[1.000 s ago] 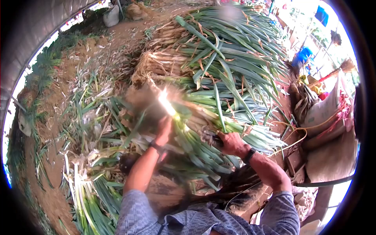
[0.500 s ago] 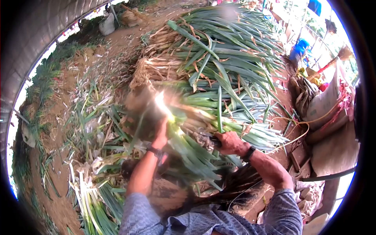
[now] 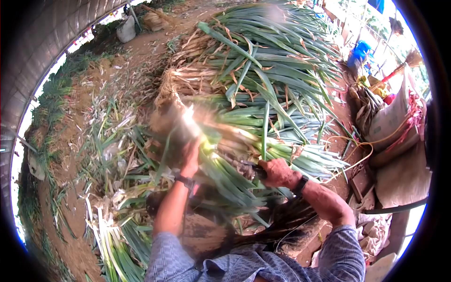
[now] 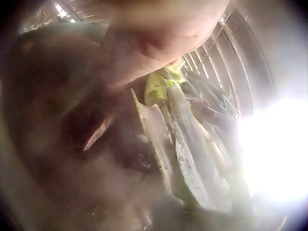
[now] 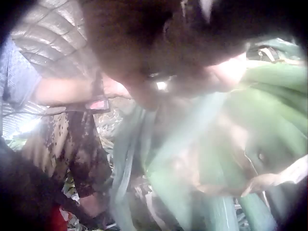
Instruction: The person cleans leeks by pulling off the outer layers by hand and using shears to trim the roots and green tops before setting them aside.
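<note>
In the head view my left hand (image 3: 190,155) grips the pale stalks of some large green onions (image 3: 230,178), whose leaves fan toward the lower right. Glare and blur cover their upper ends. Pale, peeling stalks (image 4: 185,149) show below the fingers in the left wrist view. My right hand (image 3: 280,173), farther right, holds the dark handle of a tool (image 3: 259,171); its front end lies among the leaves, and I cannot tell its kind. Broad green leaves (image 5: 192,178) fill much of the blurred right wrist view.
A big heap of green onions (image 3: 277,61) lies ahead, roots to the left. Another bunch (image 3: 112,244) lies at lower left. Peeled scraps (image 3: 112,113) litter the soil. Sacks (image 3: 394,122) with a loose yellowish cord (image 3: 369,157) stand at the right.
The head view has shifted slightly. Both hands keep their holds, and the left hand with its onions has moved only a little.
</note>
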{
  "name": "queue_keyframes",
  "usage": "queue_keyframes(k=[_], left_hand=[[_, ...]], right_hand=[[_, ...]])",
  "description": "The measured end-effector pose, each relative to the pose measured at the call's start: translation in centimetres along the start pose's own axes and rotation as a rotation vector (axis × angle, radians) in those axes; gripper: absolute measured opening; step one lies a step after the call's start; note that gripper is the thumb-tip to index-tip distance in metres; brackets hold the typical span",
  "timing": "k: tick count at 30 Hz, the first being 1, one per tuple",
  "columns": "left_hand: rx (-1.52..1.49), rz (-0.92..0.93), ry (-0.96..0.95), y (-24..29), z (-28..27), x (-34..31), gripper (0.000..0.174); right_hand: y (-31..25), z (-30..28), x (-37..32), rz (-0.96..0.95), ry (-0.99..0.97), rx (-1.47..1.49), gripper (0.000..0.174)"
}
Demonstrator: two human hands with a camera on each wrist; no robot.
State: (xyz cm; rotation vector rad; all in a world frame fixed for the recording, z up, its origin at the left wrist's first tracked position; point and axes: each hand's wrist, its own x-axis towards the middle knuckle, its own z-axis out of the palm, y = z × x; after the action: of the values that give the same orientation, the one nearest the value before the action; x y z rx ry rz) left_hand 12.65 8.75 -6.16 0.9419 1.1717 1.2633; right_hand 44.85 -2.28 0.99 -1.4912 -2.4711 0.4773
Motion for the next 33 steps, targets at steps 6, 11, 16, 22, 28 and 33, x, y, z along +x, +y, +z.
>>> queue_keyframes(k=[6, 11, 16, 22, 28, 33], left_hand=[[0.228, -0.012, -0.117, -2.0, 0.4, -0.6, 0.039], [0.308, -0.078, -0.18, -2.7, 2.3, -2.4, 0.041], [0.353, -0.096, -0.169, -4.5, 1.8, -1.3, 0.038], [0.459, -0.083, -0.172, -3.7, 1.8, -2.0, 0.037], [0.28, -0.133, -0.137, -1.8, 3.1, -3.1, 0.036], [0.196, -0.232, -0.083, -2.0, 3.0, -2.4, 0.033]], right_hand=[[0.0, -0.5, 1.6, 0.047, 0.004, 0.026, 0.039], [-0.9, -1.0, 3.7, 0.103, -0.055, 0.005, 0.042], [-1.2, -0.8, 6.9, 0.117, -0.005, 0.057, 0.041], [-3.3, -2.6, 9.9, 0.081, 0.101, 0.232, 0.038], [-2.9, -1.6, 12.2, -0.052, 0.171, 0.115, 0.055], [-2.8, -2.4, 12.3, 0.001, 0.051, 0.174, 0.051]])
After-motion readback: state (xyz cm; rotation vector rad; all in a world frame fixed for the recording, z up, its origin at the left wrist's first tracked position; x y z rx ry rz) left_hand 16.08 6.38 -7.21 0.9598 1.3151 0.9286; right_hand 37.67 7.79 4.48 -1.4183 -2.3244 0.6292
